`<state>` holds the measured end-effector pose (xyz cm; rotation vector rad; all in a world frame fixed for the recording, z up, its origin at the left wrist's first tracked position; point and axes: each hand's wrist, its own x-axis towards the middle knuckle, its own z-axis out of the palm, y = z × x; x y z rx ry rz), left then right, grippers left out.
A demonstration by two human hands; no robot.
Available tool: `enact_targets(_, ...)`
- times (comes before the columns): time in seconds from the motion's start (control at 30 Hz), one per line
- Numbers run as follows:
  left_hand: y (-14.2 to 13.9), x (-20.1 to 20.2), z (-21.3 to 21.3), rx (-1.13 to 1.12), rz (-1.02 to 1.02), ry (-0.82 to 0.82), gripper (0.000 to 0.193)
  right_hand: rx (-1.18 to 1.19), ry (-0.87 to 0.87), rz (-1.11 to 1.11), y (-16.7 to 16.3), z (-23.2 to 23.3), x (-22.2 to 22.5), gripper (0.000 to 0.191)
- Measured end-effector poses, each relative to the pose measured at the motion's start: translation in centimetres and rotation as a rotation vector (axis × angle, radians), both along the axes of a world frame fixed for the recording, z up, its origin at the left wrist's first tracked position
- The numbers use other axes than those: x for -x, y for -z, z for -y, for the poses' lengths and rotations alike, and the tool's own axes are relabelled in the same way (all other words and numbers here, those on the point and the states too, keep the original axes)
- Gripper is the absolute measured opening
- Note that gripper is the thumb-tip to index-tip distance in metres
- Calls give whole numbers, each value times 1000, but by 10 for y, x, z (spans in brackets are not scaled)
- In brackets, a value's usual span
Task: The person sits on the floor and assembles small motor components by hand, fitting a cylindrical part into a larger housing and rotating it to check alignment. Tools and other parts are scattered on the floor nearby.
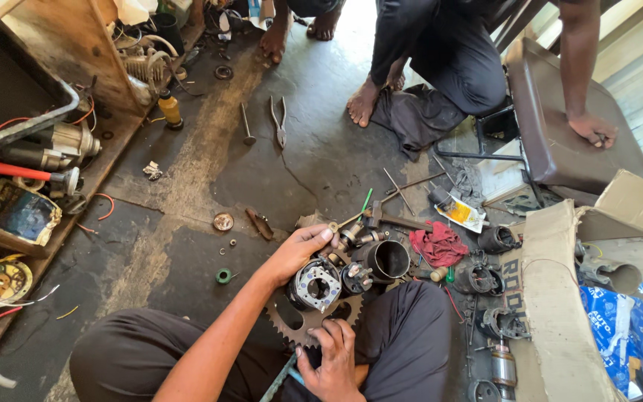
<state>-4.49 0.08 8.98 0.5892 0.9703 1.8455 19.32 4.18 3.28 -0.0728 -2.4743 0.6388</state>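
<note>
— Two hands, one job? What holds what?

— Seated on a stained workshop floor [210, 186], the person closes the left hand [298, 251] over a round silver motor housing [315, 286], thumb and fingers curled on its rim, apparently to steady it. The right hand [334, 359] pinches the toothed edge of a sprocket [301, 321] lying flat beneath.

— Which way does the housing face?

— Open end up toward the camera, axis near vertical, between the knees. A black cylinder [387, 260] lies just beside, mouth tilted upward. A red rag [438, 244] sits near.
</note>
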Motion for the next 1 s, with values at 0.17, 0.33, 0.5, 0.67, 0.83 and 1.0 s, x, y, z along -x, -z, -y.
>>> enact_targets(0.17,-1,-4,1,9,-34,-35,31,-19,3,-10,4,0,-1,54)
enact_targets(0.33,-5,-6,2,4,-54,-59,32,-12,7,-6,6,0,-1,53)
enact_targets(0.5,-5,-5,1,42,-35,-53,31,8,-9,62,-9,0,0,52)
enact_targets(0.67,-1,-6,2,31,-68,-50,33,55,-53,237,-41,-4,-5,50)
enact_targets(0.83,0,-5,0,41,-90,-59,32,37,-137,292,-78,-17,-2,37)
enact_targets(1.0,-1,-4,0,52,-88,-19,32,55,-31,153,-134,-32,-10,39)
